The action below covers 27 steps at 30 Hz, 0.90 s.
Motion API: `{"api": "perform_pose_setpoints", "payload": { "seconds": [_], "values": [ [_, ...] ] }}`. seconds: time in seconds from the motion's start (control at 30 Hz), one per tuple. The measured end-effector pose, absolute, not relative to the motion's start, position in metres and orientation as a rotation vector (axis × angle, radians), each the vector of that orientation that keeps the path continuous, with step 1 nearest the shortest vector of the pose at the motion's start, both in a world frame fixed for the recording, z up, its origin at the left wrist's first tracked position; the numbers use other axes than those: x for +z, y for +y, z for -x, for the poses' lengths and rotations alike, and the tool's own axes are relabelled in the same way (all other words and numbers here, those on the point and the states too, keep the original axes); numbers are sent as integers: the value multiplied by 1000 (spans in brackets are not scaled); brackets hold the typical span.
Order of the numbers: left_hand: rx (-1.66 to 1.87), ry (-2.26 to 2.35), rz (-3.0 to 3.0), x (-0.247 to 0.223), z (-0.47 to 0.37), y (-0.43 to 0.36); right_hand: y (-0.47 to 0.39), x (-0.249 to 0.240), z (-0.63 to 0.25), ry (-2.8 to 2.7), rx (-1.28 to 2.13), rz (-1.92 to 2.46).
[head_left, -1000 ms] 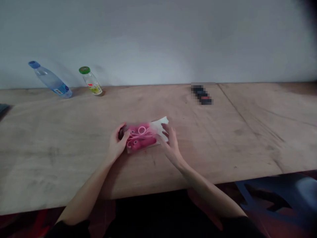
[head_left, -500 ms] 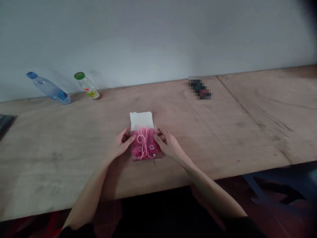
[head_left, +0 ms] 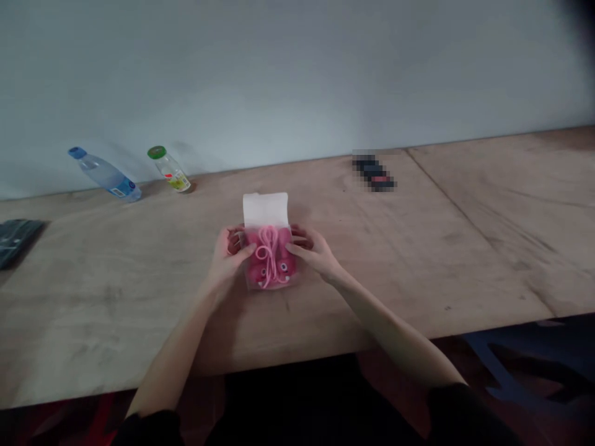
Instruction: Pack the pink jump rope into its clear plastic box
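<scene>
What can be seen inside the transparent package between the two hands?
The transparent package seems to hold a pink skipping rope: a looped cord and two handles with eyes are visible. Whatever lies behind them is hidden; the left hand and right hand cover parts of the sides.

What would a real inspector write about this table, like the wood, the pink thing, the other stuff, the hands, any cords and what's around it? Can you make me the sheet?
Surface: wooden table, with scuffs and dark marks.
Job's things: pink packet, see-through, with a white top at its far end.
Clutter: blue-capped bottle and green-capped bottle near the back; dark item at back right, too blurred to name; dark flat item at the left edge.
Hands: left hand and right hand at the packet's two sides, thumbs on it.
Cables: pink cord inside the packet; loose cables, nothing seen.
Surroundings: pale wall behind.
</scene>
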State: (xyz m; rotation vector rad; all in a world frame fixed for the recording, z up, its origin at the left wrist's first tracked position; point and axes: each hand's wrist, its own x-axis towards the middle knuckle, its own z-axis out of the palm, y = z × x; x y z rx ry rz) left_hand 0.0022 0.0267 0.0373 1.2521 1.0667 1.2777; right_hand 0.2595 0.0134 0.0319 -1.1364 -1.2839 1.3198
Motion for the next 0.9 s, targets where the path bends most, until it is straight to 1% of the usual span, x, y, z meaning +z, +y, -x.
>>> {"api": "perform_pose_setpoints", "payload": {
  "seconds": [0.1, 0.2, 0.43, 0.53, 0.7, 0.9],
  "values": [
    [1458, 931, -1262, 43, -13, 48, 32, 38, -266, -1287, 1233, 1071],
    [1532, 862, -1266, 47, -22, 56, 40, 50, -269, -1383, 1158, 979],
    [1731, 760, -1130, 44, -36, 40, 33, 64, -259, -1397, 1131, 806],
    [1721, 749, -1174, 45, -40, 31, 31, 64, -258, -1406, 1093, 788],
    [1675, 795, -1201, 47, -41, 25, 27, 68, -258, -1369, 1122, 745],
    [1663, 840, -1080, 55, -44, 25, 22, 87, -249, -1260, 1131, 842]
  ]
}}
